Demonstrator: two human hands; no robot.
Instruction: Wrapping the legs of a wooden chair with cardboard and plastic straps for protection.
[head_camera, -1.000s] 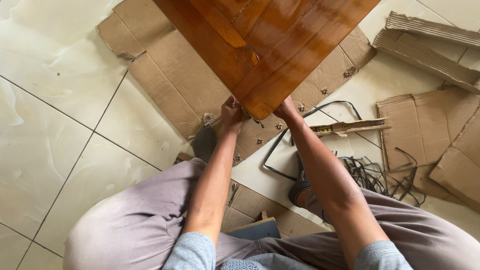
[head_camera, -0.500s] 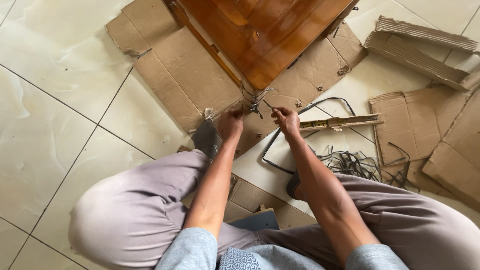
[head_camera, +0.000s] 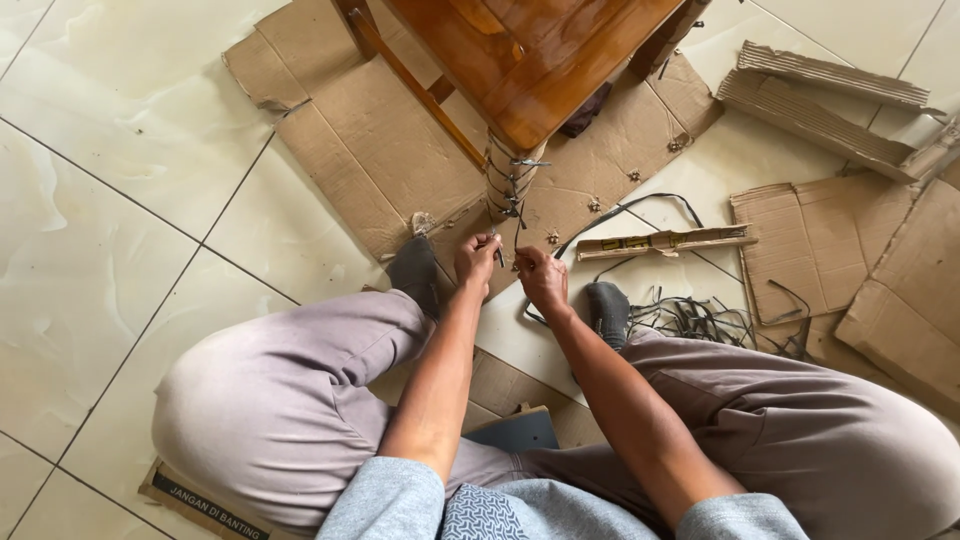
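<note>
1. Wooden furniture piece (head_camera: 540, 60), glossy reddish-brown, stood on flattened cardboard sheets (head_camera: 370, 150) spread over a pale tiled floor (head_camera: 90, 200). Its corner leg (head_camera: 508, 180) pointed down toward the person.
2. Leg was wrapped in cardboard and bound round with several turns of dark strap (head_camera: 512, 190); loose strap ends hung below the wrapping, between the two hands.
3. Left hand (head_camera: 477, 258) sat just below the leg's foot, fingers curled shut around a strap end.
4. Right hand (head_camera: 541, 276) was just beside the left, fingers pinched together on a strand of the same strap; exact grip partly hidden by the knuckles.
5. Person was seated on the floor, knees spread, grey trousers, dark shoes (head_camera: 414, 270) either side of the hands.
6. Right of the hands: a narrow cardboard strip (head_camera: 665, 241) lying flat, and a tangle of cut dark strapping (head_camera: 700, 318) near the right shoe.
7. Further right: torn corrugated cardboard pieces (head_camera: 850, 250), well apart from the leg.
</note>
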